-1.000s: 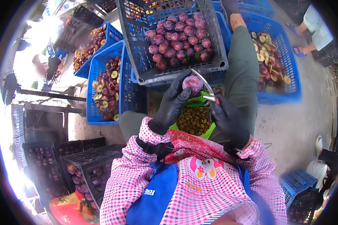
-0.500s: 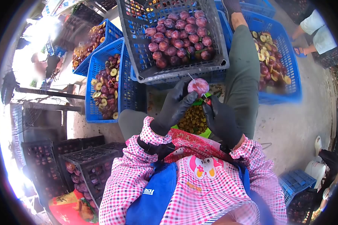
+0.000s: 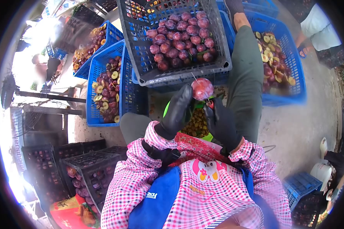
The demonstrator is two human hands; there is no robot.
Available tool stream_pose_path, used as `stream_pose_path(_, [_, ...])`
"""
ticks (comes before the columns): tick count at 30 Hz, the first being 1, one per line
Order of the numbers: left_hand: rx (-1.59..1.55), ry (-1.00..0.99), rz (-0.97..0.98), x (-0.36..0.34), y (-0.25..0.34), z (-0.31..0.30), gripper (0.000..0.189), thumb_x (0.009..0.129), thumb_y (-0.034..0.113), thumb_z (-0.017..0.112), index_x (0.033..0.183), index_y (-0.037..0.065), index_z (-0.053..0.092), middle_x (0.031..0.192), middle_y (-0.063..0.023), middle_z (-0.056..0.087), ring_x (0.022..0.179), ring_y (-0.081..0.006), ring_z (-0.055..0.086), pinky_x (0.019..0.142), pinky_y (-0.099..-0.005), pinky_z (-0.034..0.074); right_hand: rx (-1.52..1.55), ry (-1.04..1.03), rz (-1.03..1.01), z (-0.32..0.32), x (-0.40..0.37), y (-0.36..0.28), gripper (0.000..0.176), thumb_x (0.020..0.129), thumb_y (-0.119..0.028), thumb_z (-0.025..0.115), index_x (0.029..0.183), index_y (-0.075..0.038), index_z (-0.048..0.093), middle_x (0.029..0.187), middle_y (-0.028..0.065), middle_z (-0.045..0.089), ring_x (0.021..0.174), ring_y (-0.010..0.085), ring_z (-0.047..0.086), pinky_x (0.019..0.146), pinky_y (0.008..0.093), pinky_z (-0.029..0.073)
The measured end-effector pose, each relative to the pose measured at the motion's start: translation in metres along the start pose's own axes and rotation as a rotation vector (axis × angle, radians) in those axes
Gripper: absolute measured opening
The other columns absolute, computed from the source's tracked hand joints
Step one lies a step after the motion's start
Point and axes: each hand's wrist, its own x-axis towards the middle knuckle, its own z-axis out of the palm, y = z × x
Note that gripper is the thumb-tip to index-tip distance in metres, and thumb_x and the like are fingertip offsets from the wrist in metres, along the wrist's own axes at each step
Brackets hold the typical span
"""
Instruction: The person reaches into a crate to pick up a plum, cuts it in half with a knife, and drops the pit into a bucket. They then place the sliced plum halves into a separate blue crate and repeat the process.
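The biggest thing in front of me is the grey crate [image 3: 181,77], heaped with whole purple-red plums and sitting just beyond my hands. To its right, past my knee in green trousers [image 3: 245,72], stands a blue crate [image 3: 284,97] of cut plums showing yellow flesh. A second blue crate [image 3: 128,91] on the left side holds the same mix of halves. Between my legs lies a green basin [image 3: 209,136] filled with brownish pits [image 3: 197,124]. My left hand [image 3: 176,110], in a black glove, reaches up over the basin, its fingers [image 3: 185,97] closed around the left side of a single plum [image 3: 202,88]. I hold the plum in the air just below the grey crate's near wall. My right hand [image 3: 222,123], also gloved in black, sits just below and right of the fruit. Its fingers are wrapped tight on the red handle of a small knife [image 3: 211,103], whose thin blade runs up across the plum's face. I cannot tell how deep it sits.
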Motion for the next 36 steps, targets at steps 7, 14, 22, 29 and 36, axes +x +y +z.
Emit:
stream_pose_path(7, [0.35,-0.018,0.077,-0.004,0.0,-0.012,0.057,0.096,0.037,0.059,0.135,-0.001,0.043,0.131,-0.0096,0.052,0.12,-0.0171,0.049,0.104,-0.033,0.037,-0.005,0.0,-0.01,0.001,-0.001,0.003,0.019,0.093,-0.019,0.057,0.102,-0.004,0.052,0.074,0.0203,0.059,0.065,0.0418,0.058,0.054,0.0472,0.044])
stream_pose_path(14, [0.512,0.016,0.22,-0.005,0.005,-0.005,0.051,0.094,0.031,0.063,0.133,0.001,0.046,0.123,-0.0094,0.057,0.117,-0.0175,0.051,0.101,-0.0333,0.04,0.056,-0.032,0.035,0.002,-0.004,0.005,0.02,0.093,-0.02,0.056,0.103,-0.003,0.054,0.075,0.0207,0.059,0.068,0.0417,0.059,0.056,0.0464,0.044])
stream_pose_path(22, [0.179,0.043,-0.008,-0.005,-0.01,-0.018,0.057,0.096,0.037,0.058,0.135,-0.002,0.044,0.125,-0.0091,0.055,0.117,-0.0162,0.052,0.103,-0.0311,0.038,0.51,-0.114,0.445,-0.005,-0.003,0.001,0.035,0.088,-0.026,0.067,0.108,0.0,0.054,0.078,0.0181,0.059,0.07,0.0319,0.06,0.067,0.0391,0.047])
stream_pose_path(29, [0.052,-0.011,-0.167,-0.024,-0.015,0.005,0.042,0.104,0.037,0.042,0.124,0.001,0.053,0.116,-0.0059,0.06,0.106,-0.0127,0.055,0.093,-0.0295,0.045,0.221,0.036,-0.033,-0.014,0.022,0.004,0.061,0.064,-0.035,0.088,0.106,-0.003,0.056,0.084,0.0145,0.062,0.076,0.0274,0.064,0.068,0.0355,0.05])
stream_pose_path(36, [0.04,-0.073,-0.043,-0.027,-0.028,0.017,0.029,0.103,0.024,0.043,0.121,0.003,0.052,0.113,-0.0043,0.059,0.099,-0.011,0.057,0.086,-0.0283,0.047,-0.048,0.09,-0.106,-0.019,0.017,-0.002,0.057,0.064,-0.04,0.086,0.098,-0.005,0.057,0.081,0.0111,0.063,0.065,0.0294,0.065,0.057,0.0391,0.051])
